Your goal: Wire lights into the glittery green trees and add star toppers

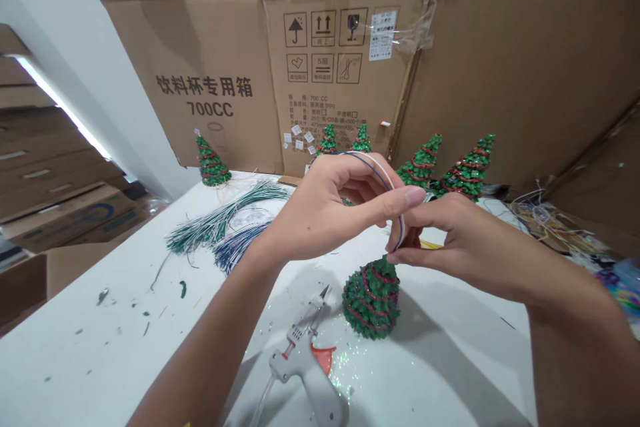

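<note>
One blue and one white thin wire (383,172) arch over the curled fingers of my left hand (330,207), which is closed around them. Their lower ends run down into the pinched thumb and fingers of my right hand (445,230). Directly under that pinch stands a small green Christmas tree (373,300) wound with red garland. My right fingertips are at its top; whether they touch it I cannot tell. A grey-white hot glue gun (310,367) with an orange trigger lies left of the tree, nozzle pointing away from me.
Bundles of green-white wires (225,213) and blue-white wires (240,243) lie left on the white table (125,327). Several finished-looking trees (213,160) line the back, before a large cardboard box (330,100). Glitter and scraps dot the surface; tangled strands (545,213) lie at right.
</note>
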`<state>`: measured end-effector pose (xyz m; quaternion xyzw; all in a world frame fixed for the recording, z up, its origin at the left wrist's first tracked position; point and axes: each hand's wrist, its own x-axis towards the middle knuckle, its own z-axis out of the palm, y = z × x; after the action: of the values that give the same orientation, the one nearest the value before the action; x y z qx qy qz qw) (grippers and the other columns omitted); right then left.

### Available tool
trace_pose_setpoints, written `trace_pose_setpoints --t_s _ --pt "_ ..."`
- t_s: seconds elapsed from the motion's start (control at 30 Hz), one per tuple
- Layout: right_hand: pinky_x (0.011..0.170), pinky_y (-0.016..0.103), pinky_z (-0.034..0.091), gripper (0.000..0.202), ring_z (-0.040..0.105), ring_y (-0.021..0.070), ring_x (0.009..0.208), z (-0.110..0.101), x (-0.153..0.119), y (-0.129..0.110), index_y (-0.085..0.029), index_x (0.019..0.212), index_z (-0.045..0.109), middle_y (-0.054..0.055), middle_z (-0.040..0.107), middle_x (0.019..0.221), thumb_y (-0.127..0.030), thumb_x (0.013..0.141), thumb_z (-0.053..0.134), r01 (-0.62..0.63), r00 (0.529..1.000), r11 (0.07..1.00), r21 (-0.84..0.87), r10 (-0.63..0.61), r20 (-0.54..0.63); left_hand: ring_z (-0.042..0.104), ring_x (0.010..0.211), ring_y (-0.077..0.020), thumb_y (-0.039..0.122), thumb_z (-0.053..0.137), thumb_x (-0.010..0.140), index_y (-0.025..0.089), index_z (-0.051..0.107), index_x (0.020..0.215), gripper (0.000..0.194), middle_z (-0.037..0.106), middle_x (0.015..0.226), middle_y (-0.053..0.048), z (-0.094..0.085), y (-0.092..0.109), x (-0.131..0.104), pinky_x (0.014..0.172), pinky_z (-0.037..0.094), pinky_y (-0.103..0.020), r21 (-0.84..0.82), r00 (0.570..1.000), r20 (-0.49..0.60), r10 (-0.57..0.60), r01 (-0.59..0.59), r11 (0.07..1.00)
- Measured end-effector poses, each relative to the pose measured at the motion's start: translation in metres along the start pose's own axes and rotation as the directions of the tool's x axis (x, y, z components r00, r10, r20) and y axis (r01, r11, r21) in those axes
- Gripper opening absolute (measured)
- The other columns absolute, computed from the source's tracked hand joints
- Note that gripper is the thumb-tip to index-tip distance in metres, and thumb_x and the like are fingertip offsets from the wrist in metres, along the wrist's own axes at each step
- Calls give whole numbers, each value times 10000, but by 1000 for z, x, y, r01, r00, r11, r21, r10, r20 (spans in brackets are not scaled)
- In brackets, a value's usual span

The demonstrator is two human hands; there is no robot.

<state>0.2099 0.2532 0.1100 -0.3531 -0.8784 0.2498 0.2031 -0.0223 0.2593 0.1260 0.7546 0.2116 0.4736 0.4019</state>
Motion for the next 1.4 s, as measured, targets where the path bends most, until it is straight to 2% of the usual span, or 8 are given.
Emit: trace_pose_setpoints --t_s 0.3,0.53,0.7,0.87,1.07,1.2,1.4 --pt "790 352 464 166 712 179 825 1 1 2 -273 864 732 -58 793 863 -312 1025 742 -25 1000 996 -89 25 -2 741 659 -130 416 923 924 192 795 786 293 772 794 -19 0 1 0 639 636 -240 12 1000 20 -11 11 1000" --pt "728 320 471 176 708 159 761 1 3 -2 -262 841 709 -59 794 839 -266 1015 738 16 1000 998 -55 -16 -9 743 653 -145 472 907 930 204 777 767 340 770 793 -23 0 0 0 631 645 -264 34 1000 10 -4 4 999" --pt "701 304 480 179 703 156 737 2 4 -5 -259 837 718 -56 790 810 -270 1013 744 10 1000 1000 -18 -11 -11 735 649 -135 448 912 930 206 774 779 317 778 807 -18 -1 0 0 631 642 -259 38 1000 12 1 -1 999" --pt "724 311 495 160 717 159 748 0 3 -3 -262 856 729 -59 793 812 -276 1014 748 0 1000 1000 -8 0 2 740 658 -129 399 920 929 199 773 765 297 766 786 -7 0 0 0 631 631 -241 11 1000 13 7 -7 1000" --pt "750 339 483 192 708 179 775 2 2 -1 -260 830 701 -42 785 827 -278 1020 721 1 1000 997 -76 -2 -20 743 653 -138 439 920 923 199 791 782 307 771 799 -19 0 1 0 629 642 -250 27 1000 21 -9 8 1000" --pt "744 338 488 189 715 178 785 2 3 -2 -255 837 700 -33 790 849 -264 1025 705 -5 1000 998 -64 5 -7 746 655 -145 469 915 922 204 775 763 338 773 800 -21 0 1 0 625 643 -260 29 1000 7 -8 8 1000" --pt "739 329 487 168 699 168 772 3 3 -2 -248 846 696 -38 771 833 -242 1012 718 -11 1000 998 -54 11 -8 744 657 -133 433 914 930 205 775 768 313 775 799 -15 -1 1 0 643 642 -251 28 1000 20 -2 2 1000"
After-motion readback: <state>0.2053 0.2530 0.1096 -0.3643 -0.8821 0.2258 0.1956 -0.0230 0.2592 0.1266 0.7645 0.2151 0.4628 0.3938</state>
